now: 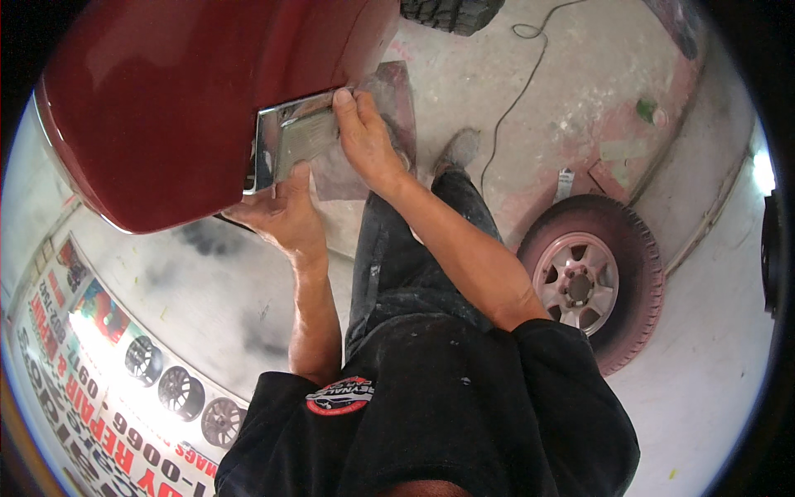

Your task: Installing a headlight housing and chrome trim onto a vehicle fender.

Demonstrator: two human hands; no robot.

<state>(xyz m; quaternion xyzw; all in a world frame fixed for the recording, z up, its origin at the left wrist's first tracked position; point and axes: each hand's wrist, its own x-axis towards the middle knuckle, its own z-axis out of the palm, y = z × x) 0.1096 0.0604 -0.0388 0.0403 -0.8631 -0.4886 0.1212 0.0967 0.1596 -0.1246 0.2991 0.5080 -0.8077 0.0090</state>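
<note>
A rectangular headlight (305, 132) with a chrome frame and a clear lens sits at the front corner of a dark red vehicle body (166, 99). My left hand (286, 214) grips its lower edge, thumb up on the lens side and the other fingers partly hidden beneath. At the upper right corner, my right hand (368, 142) pinches the chrome edge, with the thumb on top. The headlight lies against the red panel; whether it is fastened there I cannot tell.
A wheel with a silver rim (575, 277) lies on the floor to my right. A dark cable (507, 116) runs across the concrete. Part of a tyre (454, 12) shows at the top. On the left, a banner (116, 364) pictures several wheel rims.
</note>
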